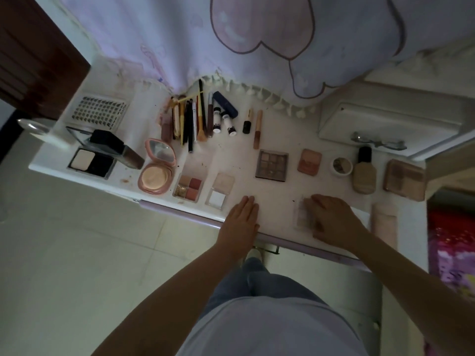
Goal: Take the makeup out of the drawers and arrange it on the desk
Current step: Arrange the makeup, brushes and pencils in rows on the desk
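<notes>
Makeup (272, 165) lies in rows across the white table (277, 217). Her left hand (241, 218) rests flat, fingers released, near the front edge; her right hand (331, 222) presses a clear palette (301, 214), fingers spread.

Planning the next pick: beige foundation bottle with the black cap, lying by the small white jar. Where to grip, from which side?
Grip the foundation bottle across its beige body, coming from above. It lies flat, cap pointing to the back of the desk, so the wide flat face is up and its two long edges are exposed. The white jar sits close on one side, so keep fingers narrow. The cap is slimmer, likely a poorer hold.
</notes>
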Demonstrator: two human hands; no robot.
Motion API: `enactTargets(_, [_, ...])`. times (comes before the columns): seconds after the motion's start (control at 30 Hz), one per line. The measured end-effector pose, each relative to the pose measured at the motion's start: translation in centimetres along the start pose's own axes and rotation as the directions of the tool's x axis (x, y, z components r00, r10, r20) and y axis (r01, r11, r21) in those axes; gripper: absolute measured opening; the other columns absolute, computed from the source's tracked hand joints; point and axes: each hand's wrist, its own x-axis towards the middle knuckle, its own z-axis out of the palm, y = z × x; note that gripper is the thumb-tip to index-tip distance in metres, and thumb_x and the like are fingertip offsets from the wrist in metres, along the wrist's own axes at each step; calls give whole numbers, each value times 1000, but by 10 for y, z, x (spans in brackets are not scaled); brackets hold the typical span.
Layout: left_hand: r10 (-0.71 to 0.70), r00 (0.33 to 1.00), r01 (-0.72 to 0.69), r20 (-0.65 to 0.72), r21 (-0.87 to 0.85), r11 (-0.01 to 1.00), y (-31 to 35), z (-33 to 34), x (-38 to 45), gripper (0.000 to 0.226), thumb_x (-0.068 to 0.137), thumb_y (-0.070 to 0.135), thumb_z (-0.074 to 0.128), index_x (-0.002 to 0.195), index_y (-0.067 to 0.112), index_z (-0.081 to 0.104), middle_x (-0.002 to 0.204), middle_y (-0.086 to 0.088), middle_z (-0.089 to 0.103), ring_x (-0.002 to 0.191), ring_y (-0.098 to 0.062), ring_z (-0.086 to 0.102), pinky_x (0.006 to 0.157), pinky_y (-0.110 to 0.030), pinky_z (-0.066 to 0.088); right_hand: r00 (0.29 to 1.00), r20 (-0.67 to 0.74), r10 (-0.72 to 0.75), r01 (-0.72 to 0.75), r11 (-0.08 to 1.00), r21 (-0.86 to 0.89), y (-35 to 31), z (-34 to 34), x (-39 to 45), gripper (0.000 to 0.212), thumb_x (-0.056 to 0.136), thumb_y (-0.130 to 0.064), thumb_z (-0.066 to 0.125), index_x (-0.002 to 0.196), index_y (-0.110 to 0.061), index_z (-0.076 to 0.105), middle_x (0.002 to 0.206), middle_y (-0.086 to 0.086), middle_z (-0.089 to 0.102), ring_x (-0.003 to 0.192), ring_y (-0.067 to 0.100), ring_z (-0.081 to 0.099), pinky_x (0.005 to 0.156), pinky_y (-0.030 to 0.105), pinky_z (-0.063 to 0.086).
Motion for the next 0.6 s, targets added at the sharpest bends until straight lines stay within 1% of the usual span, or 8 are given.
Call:
enactTargets(0.07, [-25,997,23,72,20,1000,0,3,-1,53,98,19,37,144,-1,19,154,-18,11,144,-31,12,118,-33,8,997,-73,-39,40,999,18,0,-1,0,72,21,-16,85,90,-2,67,79,16,67,59,31,65,56,38,54])
enactTargets(0.13, [-74,991,79,112,-37,996,-1,2,0,55,100,25,31,147,5,10,157,-11,0,146,-23,-1,118,-29,0,994,-89,-71,74,997,38,-3,-6,-4,70,21,-22,81,87,-4,68,75,14,67,57,29,65,57,41,55])
enactTargets(0.23, [-98,981,143,169,-282,949,3,-19,-1,66,94,36,46,146,11,17,157,-4,10,145,-18,11,117,-27,11,989,-113,-91,111,976,185,-26,-32,-17,68,46,-28,71,108,-1,62,101,21,64,87,38,65,77,41,53])
enactTargets(0.3, [-93,969,204,231,-525,826,3,-38,-3,74,86,33,61,146,18,20,154,0,21,139,-18,26,112,-28,26,986,-146,-78,116,955,274,-40,-50,-25,68,72,-31,69,132,-8,44,134,13,45,124,31,42,103,28,32])
enactTargets(0.33, [-56,972,186,227,-608,772,3,-50,-5,78,82,29,66,145,20,22,152,0,25,136,-17,30,108,-27,30,990,-106,-89,119,937,329,-45,-58,-30,69,79,-32,67,137,-13,36,141,6,36,131,23,33,103,18,22])
enactTargets(0.4, [41,981,107,192,-698,708,1,-72,-12,83,77,18,72,144,18,24,149,-1,31,134,-13,34,107,-22,31,990,-117,-74,118,892,437,-54,-70,-36,70,79,-34,67,138,-20,32,145,-1,31,133,13,27,93,5,14])
enactTargets(0.5, [146,976,47,161,-813,581,-7,-103,-20,75,71,1,75,132,27,40,134,4,50,125,-5,45,109,-24,36,980,-184,-73,155,864,479,-69,-90,-45,74,73,-46,68,136,-23,36,145,-4,33,132,10,29,88,1,9])
enactTargets(0.6, [150,982,43,118,-903,427,-11,-122,-30,62,68,-18,68,103,30,52,103,17,58,92,13,61,83,-11,50,960,-277,-31,182,821,540,-84,-106,-51,64,71,-35,75,127,-19,50,137,-1,45,123,10,40,88,4,17])
